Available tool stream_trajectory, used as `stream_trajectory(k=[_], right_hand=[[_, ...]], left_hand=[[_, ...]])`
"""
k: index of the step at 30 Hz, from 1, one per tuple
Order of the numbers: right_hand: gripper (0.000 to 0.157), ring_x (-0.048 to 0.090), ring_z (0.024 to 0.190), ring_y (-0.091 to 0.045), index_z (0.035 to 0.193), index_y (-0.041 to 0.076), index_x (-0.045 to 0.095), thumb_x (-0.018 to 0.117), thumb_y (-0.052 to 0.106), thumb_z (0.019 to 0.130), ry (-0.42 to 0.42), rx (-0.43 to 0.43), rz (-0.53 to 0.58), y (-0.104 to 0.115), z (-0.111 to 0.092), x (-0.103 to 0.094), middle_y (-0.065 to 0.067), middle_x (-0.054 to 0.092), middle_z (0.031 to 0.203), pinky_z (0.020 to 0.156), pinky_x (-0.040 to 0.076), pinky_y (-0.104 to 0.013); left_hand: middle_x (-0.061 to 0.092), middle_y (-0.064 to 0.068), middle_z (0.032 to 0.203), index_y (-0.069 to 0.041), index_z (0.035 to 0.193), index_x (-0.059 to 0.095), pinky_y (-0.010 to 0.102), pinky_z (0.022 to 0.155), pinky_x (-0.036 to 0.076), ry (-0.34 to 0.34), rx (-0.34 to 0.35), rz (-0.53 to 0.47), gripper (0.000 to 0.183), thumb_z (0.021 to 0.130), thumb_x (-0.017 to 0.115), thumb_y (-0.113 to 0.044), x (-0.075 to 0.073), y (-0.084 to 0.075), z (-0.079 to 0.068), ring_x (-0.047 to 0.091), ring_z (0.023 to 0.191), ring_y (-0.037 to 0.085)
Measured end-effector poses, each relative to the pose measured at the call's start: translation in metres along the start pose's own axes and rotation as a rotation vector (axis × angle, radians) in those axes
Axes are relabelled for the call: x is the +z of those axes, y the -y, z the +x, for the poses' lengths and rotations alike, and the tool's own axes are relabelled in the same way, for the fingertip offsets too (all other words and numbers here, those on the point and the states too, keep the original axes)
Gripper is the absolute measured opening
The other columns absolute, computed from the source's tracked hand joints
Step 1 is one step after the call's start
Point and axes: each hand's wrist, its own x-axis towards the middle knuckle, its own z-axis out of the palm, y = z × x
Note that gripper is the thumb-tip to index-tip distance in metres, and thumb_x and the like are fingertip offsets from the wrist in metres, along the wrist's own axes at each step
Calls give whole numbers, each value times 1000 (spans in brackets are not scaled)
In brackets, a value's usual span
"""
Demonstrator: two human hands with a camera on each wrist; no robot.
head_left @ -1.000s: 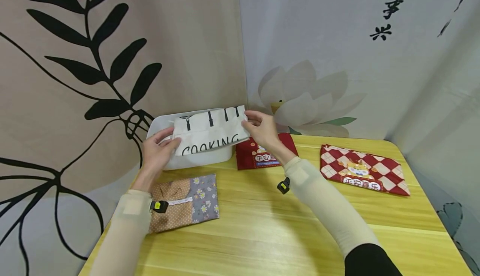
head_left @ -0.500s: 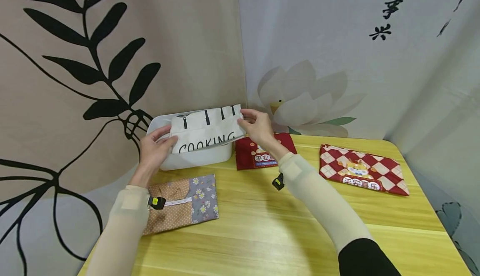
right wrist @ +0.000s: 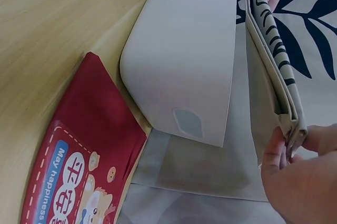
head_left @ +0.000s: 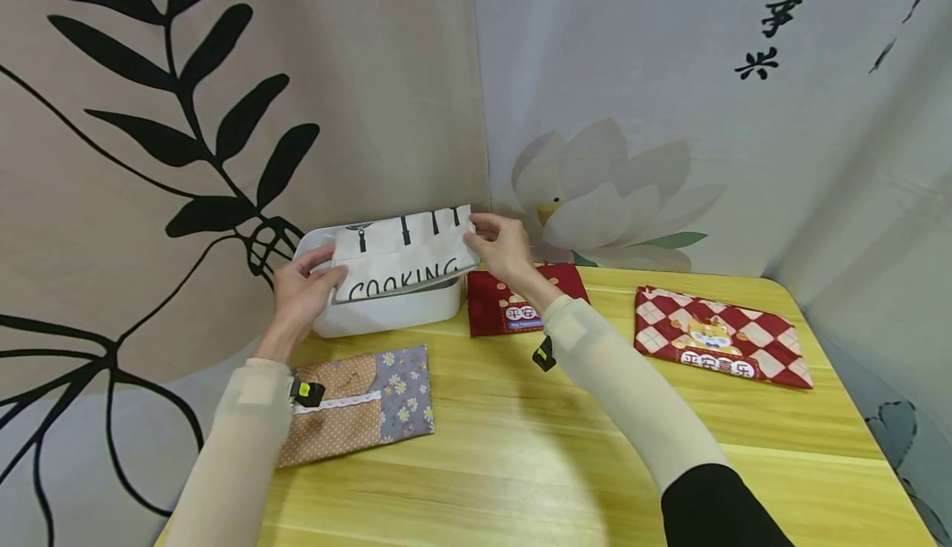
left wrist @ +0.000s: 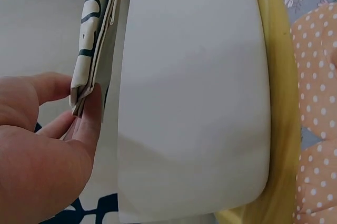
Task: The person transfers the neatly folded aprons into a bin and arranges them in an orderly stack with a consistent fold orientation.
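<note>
A folded white cloth (head_left: 405, 254) with dark COOKING lettering and utensil prints hangs over a white plastic bin (head_left: 387, 316). My left hand (head_left: 301, 291) pinches its left end; in the left wrist view the thumb and fingers (left wrist: 55, 84) lie on opposite sides of the folded layers. The right hand (head_left: 506, 249) pinches the other end, and in the right wrist view its fingers (right wrist: 273, 153) grip the stacked edge. Both wrist views show the cloth apart from the bin's rim. Most of the bin's inside is hidden beneath the cloth.
A dark red folded cloth (head_left: 487, 307) lies right of the bin, partly behind my right wrist. Farther right is a red-and-white checked folded cloth (head_left: 773, 340). In front of the bin lies a dotted and daisy-print folded cloth (head_left: 405, 398). Curtains stand behind the wooden table (head_left: 521, 448).
Both hands have shifted a little to the left with the white cloth, which now sits more squarely over the bin. Their grip looks the same, and the other folded cloths have stayed put.
</note>
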Motion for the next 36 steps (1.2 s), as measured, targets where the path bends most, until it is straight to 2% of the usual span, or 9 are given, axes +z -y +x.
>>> stream_trajectory(k=[9,14,18,26,36], right_hand=[[44,75,132,-32,153,9,70,76,18,110,-3,8,-25,1,6,7,-15,77,145,111,65,-45],[44,74,131,-32,153,7,70,75,17,110,-2,18,-20,1,9,14,-16,77,145,111,66,-44],[44,74,129,-31,153,7,70,75,16,110,-2,22,-27,0,11,21,-16,77,144,109,66,-43],[44,75,127,-34,151,4,70,76,13,109,0,9,-23,1,13,31,-19,77,141,110,66,-44],[44,74,127,-32,152,5,70,76,14,109,10,20,-42,1,13,40,-17,76,145,109,66,-42]], left_hand=[[62,12,165,-17,164,60,11,92,57,15,-49,56,57,110,75,-28,-4,-1,7,68,130,18],[63,13,164,-15,163,61,8,88,57,10,-41,73,57,109,75,-25,-7,2,14,68,128,16],[62,12,166,-15,162,62,9,92,54,-7,-41,86,57,108,76,-22,-10,5,18,67,137,21],[60,11,168,-14,161,63,11,92,52,-17,-64,95,57,107,75,-22,-16,9,24,65,144,24],[61,12,166,-15,161,63,12,91,52,-29,-87,112,56,107,74,-20,-21,12,30,65,133,19]])
